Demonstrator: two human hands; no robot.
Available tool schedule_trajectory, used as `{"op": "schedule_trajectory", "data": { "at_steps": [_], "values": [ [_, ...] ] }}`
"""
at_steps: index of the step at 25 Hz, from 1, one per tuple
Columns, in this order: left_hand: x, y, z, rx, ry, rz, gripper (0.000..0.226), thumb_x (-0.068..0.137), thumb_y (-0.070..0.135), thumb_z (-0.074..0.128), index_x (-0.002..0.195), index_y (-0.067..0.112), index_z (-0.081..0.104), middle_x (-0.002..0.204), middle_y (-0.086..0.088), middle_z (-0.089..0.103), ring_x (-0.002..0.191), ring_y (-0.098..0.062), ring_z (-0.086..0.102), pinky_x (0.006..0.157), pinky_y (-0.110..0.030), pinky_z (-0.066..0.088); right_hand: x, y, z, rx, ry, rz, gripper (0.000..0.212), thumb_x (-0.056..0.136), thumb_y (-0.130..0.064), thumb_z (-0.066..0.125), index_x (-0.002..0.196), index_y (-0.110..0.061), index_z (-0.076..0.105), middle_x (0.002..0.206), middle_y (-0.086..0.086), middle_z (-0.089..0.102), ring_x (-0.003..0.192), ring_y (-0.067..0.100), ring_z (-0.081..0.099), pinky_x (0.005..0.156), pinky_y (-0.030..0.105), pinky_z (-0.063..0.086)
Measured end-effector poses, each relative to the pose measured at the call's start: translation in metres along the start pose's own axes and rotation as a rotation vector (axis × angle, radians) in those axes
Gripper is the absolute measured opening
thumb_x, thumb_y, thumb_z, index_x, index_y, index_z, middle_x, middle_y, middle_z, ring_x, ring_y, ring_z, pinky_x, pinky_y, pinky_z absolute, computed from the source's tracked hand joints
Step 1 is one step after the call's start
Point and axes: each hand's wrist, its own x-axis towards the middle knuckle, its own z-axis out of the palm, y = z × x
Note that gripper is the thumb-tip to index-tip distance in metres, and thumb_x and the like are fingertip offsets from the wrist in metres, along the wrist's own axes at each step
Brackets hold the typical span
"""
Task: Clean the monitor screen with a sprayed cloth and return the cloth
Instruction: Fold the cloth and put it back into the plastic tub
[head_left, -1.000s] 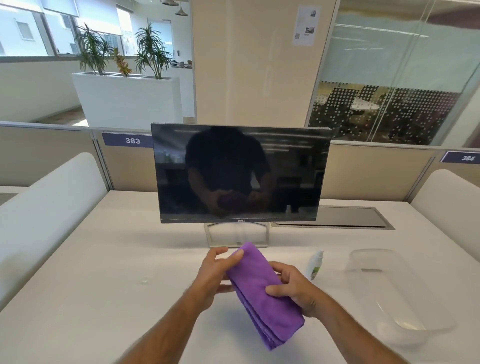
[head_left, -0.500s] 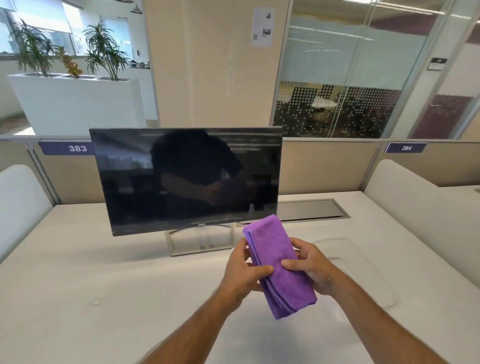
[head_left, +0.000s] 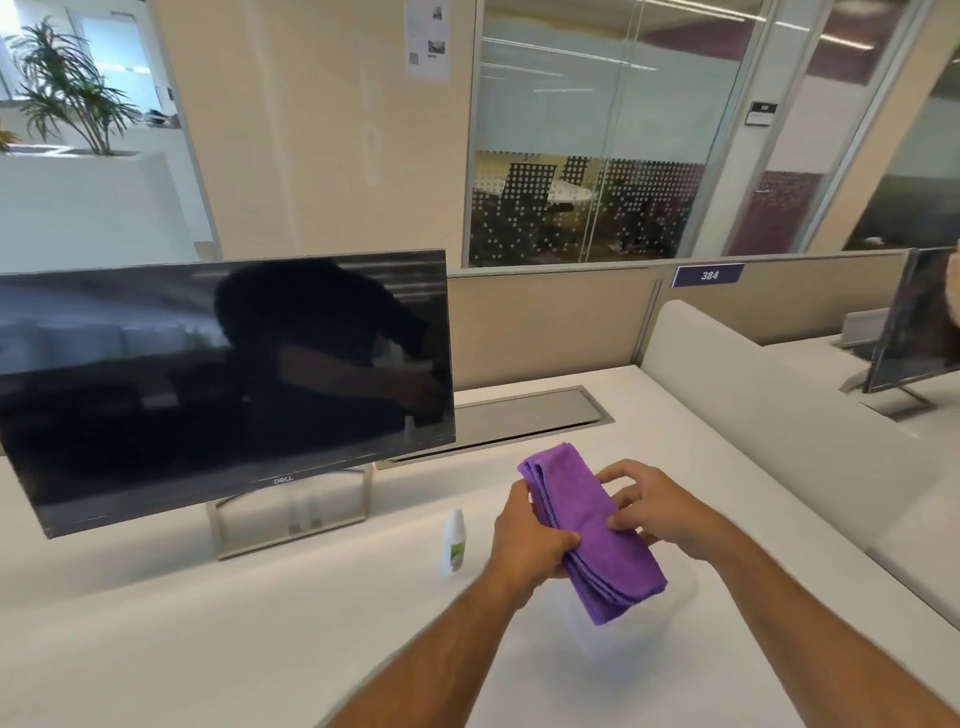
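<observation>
White desk (head_left: 156, 649) carries monitor stand (head_left: 291, 519) and spray bottle (head_left: 454, 543).

There is only one view, from a camera on the person's head. It looks forward and down over the white desk (head_left: 156, 639), from close above the two forearms, which enter from the bottom edge. The view is turned a little to the right: the monitor (head_left: 223, 384) stands in the left half and its left edge is cut off, while a second monitor (head_left: 914, 322) appears at the right edge. The wide lens bends the straight lines near the borders.
</observation>
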Motion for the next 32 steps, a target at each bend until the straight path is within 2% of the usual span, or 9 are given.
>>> {"op": "schedule_trajectory", "data": {
  "at_steps": [4, 6, 8, 11, 16, 21, 24, 28, 32],
  "values": [
    [0.018, -0.001, 0.024, 0.065, 0.014, -0.054, 0.091, 0.070, 0.001, 0.083, 0.135, 0.031, 0.027, 0.121, -0.003, 0.055, 0.106, -0.023, 0.062, 0.075, -0.044, 0.064, 0.011, 0.013, -0.009, -0.239, 0.119, -0.022, 0.031, 0.076, 0.005, 0.067, 0.092, -0.021, 0.061, 0.096, 0.008, 0.069, 0.083, 0.023, 0.067, 0.062, 0.033, 0.056],
    [0.024, -0.002, 0.032, 0.088, -0.004, -0.028, 0.101, 0.067, 0.003, 0.083, 0.138, 0.033, 0.018, 0.121, -0.002, 0.052, 0.106, -0.021, 0.060, 0.080, -0.043, 0.063, 0.017, 0.016, -0.009, -0.392, 0.139, -0.041, 0.030, 0.074, 0.006, 0.064, 0.076, -0.024, 0.065, 0.092, 0.000, 0.070, 0.089, 0.020, 0.067, 0.073, 0.033, 0.057],
    [0.031, -0.002, 0.040, 0.133, -0.033, -0.047, 0.096, 0.068, 0.003, 0.080, 0.139, 0.031, 0.021, 0.121, -0.002, 0.050, 0.107, -0.019, 0.059, 0.085, -0.042, 0.062, 0.023, 0.019, -0.007, -0.489, 0.130, -0.032, 0.031, 0.075, 0.003, 0.060, 0.073, -0.028, 0.066, 0.090, -0.006, 0.070, 0.091, 0.017, 0.066, 0.081, 0.030, 0.056],
    [0.040, 0.000, 0.051, 0.220, -0.120, -0.218, 0.081, 0.076, 0.005, 0.075, 0.142, 0.021, 0.031, 0.123, -0.002, 0.050, 0.111, -0.021, 0.056, 0.088, -0.035, 0.058, 0.033, 0.023, 0.000, -0.640, 0.097, -0.020, 0.023, 0.079, -0.003, 0.063, 0.081, -0.026, 0.065, 0.096, -0.004, 0.072, 0.091, 0.018, 0.067, 0.083, 0.029, 0.055],
    [0.048, 0.003, 0.062, 0.154, -0.169, -0.433, 0.057, 0.085, 0.002, 0.063, 0.139, 0.009, 0.044, 0.133, -0.009, 0.053, 0.120, -0.024, 0.052, 0.088, -0.031, 0.048, 0.047, 0.036, 0.014, -0.835, 0.017, 0.028, 0.011, 0.083, -0.020, 0.070, 0.093, -0.022, 0.064, 0.105, 0.004, 0.073, 0.086, 0.022, 0.063, 0.071, 0.027, 0.045],
    [0.051, 0.004, 0.065, 0.096, -0.157, -0.531, 0.028, 0.094, 0.003, 0.052, 0.119, 0.012, 0.045, 0.119, -0.004, 0.047, 0.110, -0.022, 0.047, 0.089, -0.032, 0.039, 0.055, 0.050, 0.028, -0.958, 0.049, 0.036, 0.028, 0.093, -0.029, 0.056, 0.115, -0.015, 0.064, 0.114, 0.008, 0.072, 0.100, 0.029, 0.069, 0.073, 0.029, 0.046],
    [0.055, -0.001, 0.069, 0.117, -0.133, -0.512, 0.034, 0.098, 0.003, 0.043, 0.132, 0.005, 0.048, 0.123, -0.006, 0.048, 0.114, -0.022, 0.046, 0.092, -0.030, 0.037, 0.060, 0.060, 0.035, -0.985, 0.062, 0.056, 0.030, 0.096, -0.026, 0.053, 0.122, -0.015, 0.062, 0.120, 0.007, 0.070, 0.105, 0.028, 0.068, 0.079, 0.029, 0.048],
    [0.050, -0.001, 0.072, 0.148, -0.081, -0.465, 0.041, 0.096, 0.013, 0.045, 0.136, 0.005, 0.048, 0.135, -0.008, 0.053, 0.114, -0.021, 0.049, 0.094, -0.031, 0.042, 0.059, 0.065, 0.047, -1.077, 0.076, 0.121, 0.039, 0.098, -0.030, 0.055, 0.135, -0.015, 0.056, 0.136, 0.004, 0.062, 0.123, 0.025, 0.061, 0.099, 0.029, 0.047],
    [0.042, 0.001, 0.070, 0.246, -0.069, -0.398, 0.055, 0.097, 0.018, 0.042, 0.149, 0.005, 0.032, 0.151, -0.010, 0.040, 0.123, -0.022, 0.048, 0.097, -0.031, 0.043, 0.054, 0.065, 0.052, -1.062, 0.167, 0.050, 0.034, 0.096, -0.036, 0.056, 0.123, -0.016, 0.057, 0.124, 0.001, 0.067, 0.112, 0.023, 0.067, 0.092, 0.030, 0.050]
  ]
}}
